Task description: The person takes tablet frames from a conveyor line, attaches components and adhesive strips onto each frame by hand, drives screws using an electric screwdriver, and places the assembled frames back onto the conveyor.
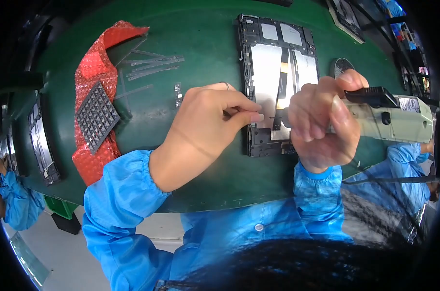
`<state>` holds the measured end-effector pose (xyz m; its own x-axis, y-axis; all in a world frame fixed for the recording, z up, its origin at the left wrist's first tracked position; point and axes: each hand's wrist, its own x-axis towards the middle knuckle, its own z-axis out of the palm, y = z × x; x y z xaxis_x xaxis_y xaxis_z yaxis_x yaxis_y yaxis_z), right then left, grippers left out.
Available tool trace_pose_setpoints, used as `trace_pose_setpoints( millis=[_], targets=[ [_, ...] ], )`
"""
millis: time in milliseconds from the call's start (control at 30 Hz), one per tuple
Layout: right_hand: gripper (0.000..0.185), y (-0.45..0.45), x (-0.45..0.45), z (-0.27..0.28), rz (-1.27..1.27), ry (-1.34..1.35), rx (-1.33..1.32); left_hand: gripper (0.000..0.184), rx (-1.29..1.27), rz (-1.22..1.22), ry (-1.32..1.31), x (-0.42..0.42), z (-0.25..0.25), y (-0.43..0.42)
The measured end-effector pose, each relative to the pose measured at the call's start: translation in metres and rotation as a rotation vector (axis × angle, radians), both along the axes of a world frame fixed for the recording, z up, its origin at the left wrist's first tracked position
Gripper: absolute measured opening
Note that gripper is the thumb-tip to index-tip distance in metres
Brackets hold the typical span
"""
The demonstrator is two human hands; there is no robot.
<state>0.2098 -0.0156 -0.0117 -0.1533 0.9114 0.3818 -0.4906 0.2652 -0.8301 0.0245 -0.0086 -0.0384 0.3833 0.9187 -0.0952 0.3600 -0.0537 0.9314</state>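
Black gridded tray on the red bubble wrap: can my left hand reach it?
Probably yes: nothing covers the black gridded tray, and bare green tabletop lies between it and your left hand, though its fingertips sit close together by the black-and-silver panel.

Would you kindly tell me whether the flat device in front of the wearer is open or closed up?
Open: the device has its silver plates and a black strip lying bare, with no cover over them.

Red bubble wrap [91, 60] lies on the green table [205, 43], a green bin [59, 207] beyond its edge.
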Motion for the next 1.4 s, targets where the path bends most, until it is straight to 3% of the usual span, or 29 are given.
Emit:
trace_pose_setpoints(
  millis=[167,267,700,767,900,1167,1400],
  targets=[
    [0.031,0.000,-0.002,-0.001,-0.009,-0.004,0.014,0.016,0.038,-0.010,-0.022,-0.001,-0.003,0.000],
    [0.031,0.000,-0.002,-0.001,-0.017,-0.011,0.009,0.016,-0.232,0.046,-0.177,-0.001,0.001,0.000],
    [0.030,-0.001,-0.001,-0.001,0.031,0.021,-0.044,0.023,-0.103,-0.006,-0.071,-0.003,-0.004,-0.001],
    [0.028,-0.001,-0.003,-0.003,-0.070,-0.036,-0.110,0.030,-0.225,0.078,-0.135,-0.001,-0.002,-0.002],
    [0.027,0.003,-0.018,-0.008,-0.307,-0.140,-0.162,0.036,-0.327,0.010,-0.199,-0.003,-0.007,0.003],
    [0.027,0.007,-0.027,-0.013,-0.264,-0.149,-0.184,0.035,-0.325,0.002,-0.207,-0.005,-0.010,0.004],
    [0.027,0.012,-0.023,-0.020,-0.168,-0.198,-0.046,0.036,-0.327,0.014,-0.200,-0.005,-0.009,0.003]
  ],
)
